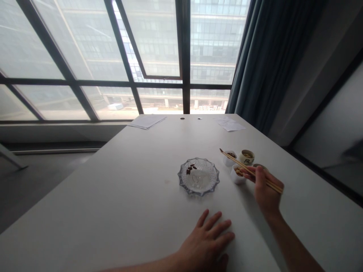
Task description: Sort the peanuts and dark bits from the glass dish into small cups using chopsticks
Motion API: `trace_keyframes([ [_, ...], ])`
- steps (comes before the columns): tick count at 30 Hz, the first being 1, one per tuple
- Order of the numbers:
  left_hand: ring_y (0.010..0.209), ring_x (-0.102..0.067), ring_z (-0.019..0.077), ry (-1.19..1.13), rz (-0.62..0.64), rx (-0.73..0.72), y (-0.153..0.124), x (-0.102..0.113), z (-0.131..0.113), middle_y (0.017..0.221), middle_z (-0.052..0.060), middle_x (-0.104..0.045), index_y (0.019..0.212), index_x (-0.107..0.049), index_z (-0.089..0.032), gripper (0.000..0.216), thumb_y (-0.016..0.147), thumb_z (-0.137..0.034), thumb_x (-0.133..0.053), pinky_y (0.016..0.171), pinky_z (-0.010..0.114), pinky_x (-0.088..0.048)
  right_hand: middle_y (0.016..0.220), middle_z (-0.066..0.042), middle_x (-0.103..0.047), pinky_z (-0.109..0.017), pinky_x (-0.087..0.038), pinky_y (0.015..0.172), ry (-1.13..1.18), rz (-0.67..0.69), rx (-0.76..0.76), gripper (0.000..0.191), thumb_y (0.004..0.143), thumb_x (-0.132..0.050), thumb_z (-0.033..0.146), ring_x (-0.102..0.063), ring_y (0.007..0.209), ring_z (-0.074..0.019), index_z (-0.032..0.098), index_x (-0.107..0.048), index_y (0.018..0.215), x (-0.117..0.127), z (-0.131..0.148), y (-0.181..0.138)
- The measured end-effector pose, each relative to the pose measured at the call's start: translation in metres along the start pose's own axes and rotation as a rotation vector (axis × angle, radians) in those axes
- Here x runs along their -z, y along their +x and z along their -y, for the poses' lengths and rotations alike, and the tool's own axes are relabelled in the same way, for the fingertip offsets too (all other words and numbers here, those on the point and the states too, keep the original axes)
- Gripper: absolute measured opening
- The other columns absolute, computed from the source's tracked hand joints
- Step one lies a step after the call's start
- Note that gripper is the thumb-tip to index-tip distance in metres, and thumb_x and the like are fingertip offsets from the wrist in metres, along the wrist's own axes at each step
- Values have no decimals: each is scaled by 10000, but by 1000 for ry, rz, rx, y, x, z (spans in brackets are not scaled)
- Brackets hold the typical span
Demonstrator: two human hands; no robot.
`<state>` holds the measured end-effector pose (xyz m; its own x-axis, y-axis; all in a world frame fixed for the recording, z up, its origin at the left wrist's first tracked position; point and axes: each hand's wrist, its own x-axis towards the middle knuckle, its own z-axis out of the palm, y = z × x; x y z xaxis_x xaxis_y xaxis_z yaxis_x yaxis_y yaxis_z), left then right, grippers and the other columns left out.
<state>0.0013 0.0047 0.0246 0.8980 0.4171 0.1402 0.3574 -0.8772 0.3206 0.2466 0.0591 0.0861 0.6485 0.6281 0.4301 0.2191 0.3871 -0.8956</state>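
Note:
My right hand point(266, 189) grips a pair of wooden chopsticks point(240, 165) that slant up to the left over several small cups. At their tips is a small dark piece point(221, 150), too small to name for sure. Below the sticks stand a white cup point(227, 162) with dark bits and another white cup point(237, 179) with pale tan pieces. A scalloped clear glass dish point(208, 181) lies to the left, with several dark brown oblong pieces point(190, 169) inside. My left hand point(208, 240) rests palm down on the table, fingers spread, in front of the dish.
A round cup with a black character point(247, 160) stands behind the white cups; another container point(260, 166) is partly hidden by my right hand. Papers point(147, 121) and loose sheets point(231, 124) lie at the far end of the white table point(127, 181), below the windows.

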Motion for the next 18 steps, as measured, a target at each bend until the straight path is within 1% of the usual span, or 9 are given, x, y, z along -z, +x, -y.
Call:
trace_keyframes([
  [2, 1530, -339, 334, 0, 5, 0, 0, 0, 0, 1634, 6, -443, 1471, -481, -282, 439, 1077, -477, -471, 1231, 662, -240, 815, -127, -810, -310, -657, 560, -10, -55, -12, 510, 907, -707, 625, -795, 665, -252, 123, -796, 896, 7, 1, 9],
  [4, 1531, -336, 333, -2, 5, 2, 0, 0, 0, 1633, 6, -444, 1470, -483, -281, 440, 1074, -475, -478, 1234, 660, -235, 784, -121, -802, -302, -637, 520, -1, -74, -49, 519, 874, -732, 643, -790, 652, -257, 126, -782, 878, 12, -1, 14],
  [7, 1534, -330, 328, -8, -7, 7, 0, -2, -1, 1635, 2, -441, 1468, -487, -283, 444, 1064, -466, -503, 1244, 652, -215, 761, -114, -794, -303, -632, 523, -6, -80, -84, 508, 843, -763, 640, -787, 653, -261, 132, -769, 856, 14, -2, 17],
  [13, 1537, -324, 323, -13, -4, 10, -1, -1, -1, 1643, -4, -427, 1481, -476, -286, 455, 1059, -452, -515, 1249, 648, -205, 748, -113, -787, -308, -637, 536, -9, -123, -10, 499, 897, -711, 620, -776, 611, -243, 126, -760, 854, 11, 6, 14],
  [15, 1537, -324, 328, -15, 2, 8, 0, -1, -1, 1644, -1, -427, 1483, -474, -286, 459, 1058, -455, -516, 1244, 657, -211, 757, -112, -789, -313, -646, 548, 9, -101, -8, 484, 910, -703, 607, -781, 622, -246, 130, -761, 858, 7, 6, 9],
  [18, 1539, -320, 337, -13, 1, 9, 0, -1, -1, 1647, 4, -422, 1486, -474, -284, 465, 1055, -451, -521, 1239, 666, -216, 786, -107, -797, -328, -667, 594, 36, 28, -24, 439, 937, -695, 571, -792, 657, -247, 143, -770, 879, -2, 0, -6],
])
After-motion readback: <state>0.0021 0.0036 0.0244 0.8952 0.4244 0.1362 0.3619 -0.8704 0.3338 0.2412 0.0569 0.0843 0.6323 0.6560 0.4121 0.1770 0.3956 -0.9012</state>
